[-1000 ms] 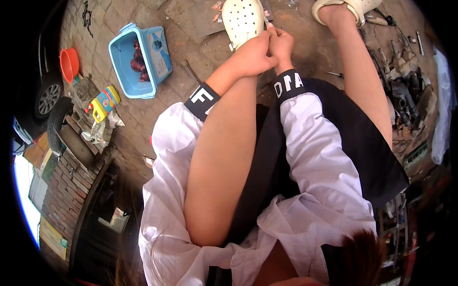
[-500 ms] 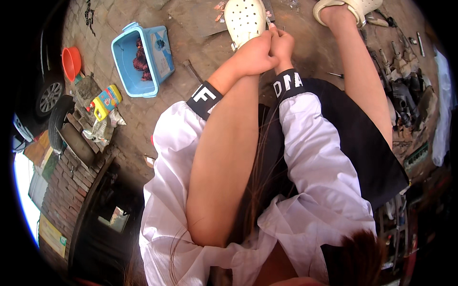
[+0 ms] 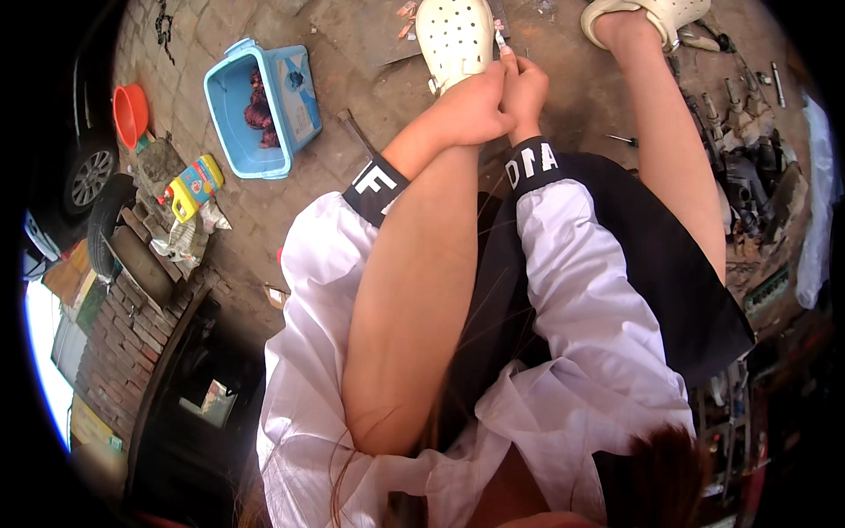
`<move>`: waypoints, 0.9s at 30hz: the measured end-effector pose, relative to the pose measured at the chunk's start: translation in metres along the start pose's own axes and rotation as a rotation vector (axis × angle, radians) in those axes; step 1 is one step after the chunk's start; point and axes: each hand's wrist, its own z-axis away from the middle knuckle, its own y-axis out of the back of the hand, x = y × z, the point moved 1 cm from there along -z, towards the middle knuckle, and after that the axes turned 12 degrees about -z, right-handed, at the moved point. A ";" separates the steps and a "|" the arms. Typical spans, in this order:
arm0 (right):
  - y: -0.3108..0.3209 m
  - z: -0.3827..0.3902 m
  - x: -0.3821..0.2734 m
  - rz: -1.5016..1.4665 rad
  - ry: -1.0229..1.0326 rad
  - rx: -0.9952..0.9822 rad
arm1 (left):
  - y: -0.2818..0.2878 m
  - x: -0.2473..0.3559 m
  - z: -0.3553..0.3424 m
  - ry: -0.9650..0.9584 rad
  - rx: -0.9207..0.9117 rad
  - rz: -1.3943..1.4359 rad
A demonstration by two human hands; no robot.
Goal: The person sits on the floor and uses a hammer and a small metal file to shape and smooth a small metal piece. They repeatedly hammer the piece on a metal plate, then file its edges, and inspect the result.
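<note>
My left hand (image 3: 468,112) reaches round the outside of my left shin, its fingers closed beside the other hand; what they hold, if anything, is hidden. Touching it on the right is my right hand (image 3: 526,95), closed, with a small whitish piece (image 3: 500,39) sticking up from its fingertips. That piece is too small to name. Both hands are just behind a cream clog (image 3: 455,42) with round holes, worn on my left foot. A second cream clog (image 3: 656,16) is on my right foot, farther right.
A light-blue plastic bin (image 3: 280,167) with dark reddish net-like bundles stands at left. Near it are a red basin (image 3: 131,116), a yellow jug (image 3: 193,187) and a tyre (image 3: 107,224). Greasy metal parts (image 3: 744,176) lie at right. A screwdriver-like tool (image 3: 621,139) rests on the floor.
My right hand has shifted slightly right, and more of the small whitish piece shows above its fingertips. My left hand stays nearly in place beside it.
</note>
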 end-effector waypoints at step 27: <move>-0.004 -0.006 0.007 -0.054 -0.063 0.009 | 0.001 0.000 -0.002 -0.016 0.019 -0.055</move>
